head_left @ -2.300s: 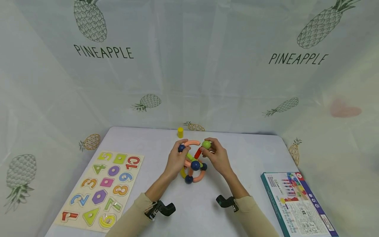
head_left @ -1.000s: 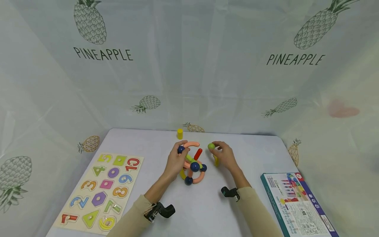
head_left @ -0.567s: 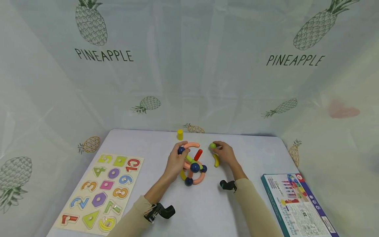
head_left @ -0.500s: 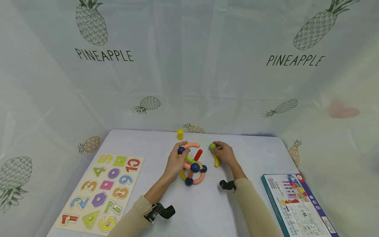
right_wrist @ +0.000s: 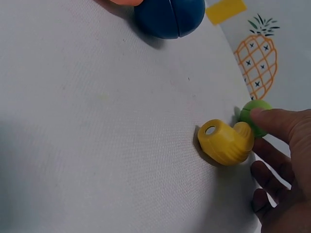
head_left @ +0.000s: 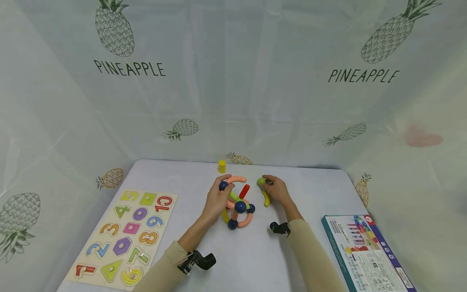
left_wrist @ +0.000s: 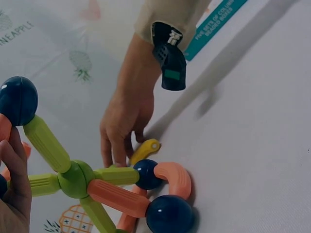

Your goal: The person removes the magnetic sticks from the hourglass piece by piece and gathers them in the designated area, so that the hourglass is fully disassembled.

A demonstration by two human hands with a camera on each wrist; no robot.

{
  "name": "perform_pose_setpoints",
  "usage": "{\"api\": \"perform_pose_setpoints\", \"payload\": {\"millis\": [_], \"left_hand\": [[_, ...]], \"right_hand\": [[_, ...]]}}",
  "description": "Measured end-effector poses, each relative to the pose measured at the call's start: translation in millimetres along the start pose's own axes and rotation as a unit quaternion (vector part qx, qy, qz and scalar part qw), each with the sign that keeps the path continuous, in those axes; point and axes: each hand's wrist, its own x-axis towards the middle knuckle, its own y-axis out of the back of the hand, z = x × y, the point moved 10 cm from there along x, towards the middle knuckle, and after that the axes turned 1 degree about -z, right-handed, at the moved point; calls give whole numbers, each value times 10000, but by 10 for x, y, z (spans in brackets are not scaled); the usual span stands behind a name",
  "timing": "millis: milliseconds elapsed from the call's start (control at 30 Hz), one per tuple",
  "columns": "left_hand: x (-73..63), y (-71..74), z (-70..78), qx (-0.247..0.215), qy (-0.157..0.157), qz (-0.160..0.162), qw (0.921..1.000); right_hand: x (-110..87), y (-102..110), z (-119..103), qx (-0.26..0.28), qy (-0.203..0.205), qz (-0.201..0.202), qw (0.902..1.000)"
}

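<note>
A structure of magnetic sticks and balls stands mid-table, with dark blue balls [head_left: 240, 207], peach curved sticks and a green hub [left_wrist: 76, 178] with lime sticks. My left hand [head_left: 215, 200] grips a dark blue ball [left_wrist: 18, 100] at its upper left. A red stick [head_left: 244, 191] slants up from the structure's right side. To the right, my right hand [head_left: 278, 190] pinches a green ball [head_left: 260, 181] between thumb and fingers, low over the table. A yellow curved stick [right_wrist: 224, 143] lies on the tabletop, one end right at the green ball in the right wrist view.
A yellow cylinder [head_left: 222, 166] stands near the table's back edge. On the left lies a wooden number-and-shape puzzle board [head_left: 124, 239]. A flat teal-edged box [head_left: 366, 251] lies on the right. A pineapple-print cloth [head_left: 233, 81] hangs behind the table.
My right hand has carried the green ball away from the red stick, rightward and down to the yellow curved stick, which has come into sight. My left hand keeps its grip, nearly still.
</note>
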Motion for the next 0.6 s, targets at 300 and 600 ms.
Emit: {"api": "perform_pose_setpoints", "payload": {"millis": [300,600], "left_hand": [[12,-9,-8,-34,10,-41,10000],[29,-20,-12,-53,19,-79,10000]], "right_hand": [[-4,15,19,49,-67,10,10000],[-120,225,-286,486,693,491,9952]]}}
